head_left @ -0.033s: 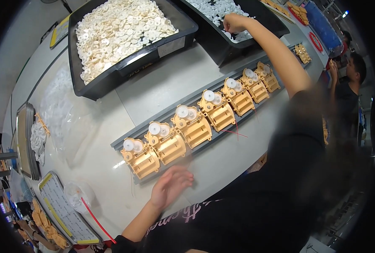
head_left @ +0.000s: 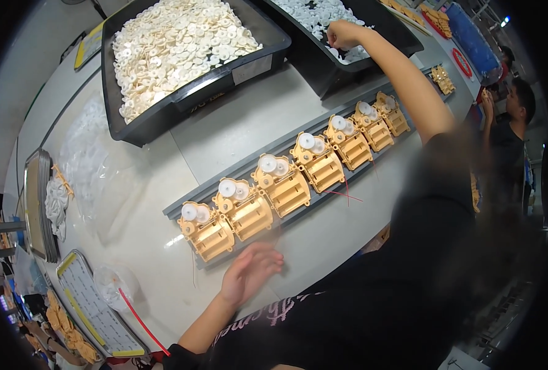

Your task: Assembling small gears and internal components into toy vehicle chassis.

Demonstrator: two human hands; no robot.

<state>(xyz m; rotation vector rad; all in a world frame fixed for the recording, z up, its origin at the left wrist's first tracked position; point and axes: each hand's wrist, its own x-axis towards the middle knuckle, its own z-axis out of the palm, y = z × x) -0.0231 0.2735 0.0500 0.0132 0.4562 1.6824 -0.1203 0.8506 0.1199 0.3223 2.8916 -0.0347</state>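
Pale ltrs [head_left: 284, 309] on blk shirt [head_left: 372, 271] & bin [head_left: 158, 120]

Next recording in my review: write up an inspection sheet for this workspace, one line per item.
Surface: pale table, a seam visible.
Parts: seven yellow housings with white gears, lined up on a grey rail; cream gears in the left bin, bluish-white ones in the right bin.
Clutter: plastic bag, white cloth, clear cup.
Grip: left hand loosely open, blurred; right hand in the right bin, contents hidden.
Cables: thin red wires beside the housings.
Surroundings: another person, far right.
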